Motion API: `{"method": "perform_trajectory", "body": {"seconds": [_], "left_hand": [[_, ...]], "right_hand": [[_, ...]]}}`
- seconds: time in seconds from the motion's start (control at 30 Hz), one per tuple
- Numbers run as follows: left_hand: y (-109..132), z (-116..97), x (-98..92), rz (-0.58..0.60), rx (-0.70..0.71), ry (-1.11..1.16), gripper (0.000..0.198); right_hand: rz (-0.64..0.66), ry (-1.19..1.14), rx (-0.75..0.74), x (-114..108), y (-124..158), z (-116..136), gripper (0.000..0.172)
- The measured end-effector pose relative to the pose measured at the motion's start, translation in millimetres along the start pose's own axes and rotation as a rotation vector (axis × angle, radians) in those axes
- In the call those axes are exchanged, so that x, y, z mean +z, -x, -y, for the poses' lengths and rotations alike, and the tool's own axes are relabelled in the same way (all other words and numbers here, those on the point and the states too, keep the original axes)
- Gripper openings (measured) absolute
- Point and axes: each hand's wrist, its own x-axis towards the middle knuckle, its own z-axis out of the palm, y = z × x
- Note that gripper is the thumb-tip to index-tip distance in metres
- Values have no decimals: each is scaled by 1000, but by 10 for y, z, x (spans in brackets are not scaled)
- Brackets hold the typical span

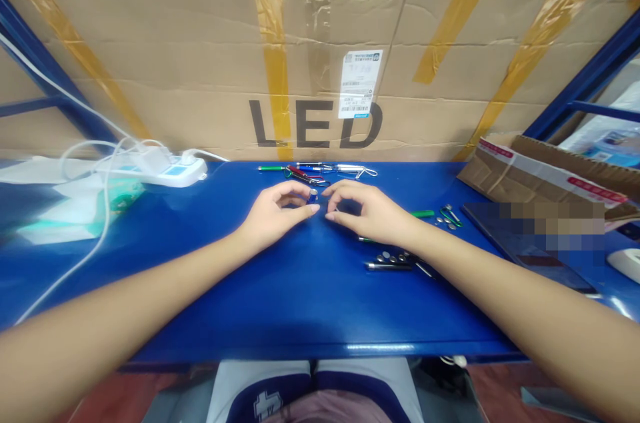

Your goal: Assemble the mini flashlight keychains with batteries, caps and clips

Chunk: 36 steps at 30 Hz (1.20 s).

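Near the middle of the table, my left hand [275, 213] is closed, with thumb and fingers pinching a small blue metal tube [313, 198]. A silvery round end shows at the top of the tube. Just to the right, apart from it, my right hand [367, 210] has curled fingers with thumb and fingertips close together; what is between them is too small to make out. Beyond both hands lie several slim pen-like metal tubes [345, 168] in green, red, blue and silver. Under the right forearm are a black tube [387, 266] and several small silvery discs [386, 256].
A green tube [423, 214] and more silvery discs [444, 222] lie on the blue table [280, 303] at right, beside a dark flat device [500, 243]. An open cardboard box [530, 170] stands behind. A white power strip [185, 171] with cables is at left; a large carton [200, 76] forms the back.
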Motion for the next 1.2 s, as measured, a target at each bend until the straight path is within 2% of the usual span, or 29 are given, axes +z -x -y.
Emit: {"method": "perform_trajectory", "body": {"seconds": [0.13,0.27,0.4,0.57,0.8,1.0,1.2], "left_hand": [[29,-27,30,42,24,-34,30],[71,-62,53,104,55,-82,27],[85,-67,57,124,63,-84,25],[78,-53,51,148,91,-114,22],[82,-38,39,213,142,-118,20],[84,-51,51,220,126,-101,21],[94,-73,49,211,119,-84,22]], "right_hand": [[-138,-314,211,-21,-35,25,19],[-146,-501,302,-35,-33,101,28],[-62,-515,301,-11,-12,146,26],[-58,-509,322,28,-12,119,27],[34,-554,443,5,-16,167,30],[54,-680,431,-18,-16,166,30],[51,-859,532,-28,-33,160,36]]}}
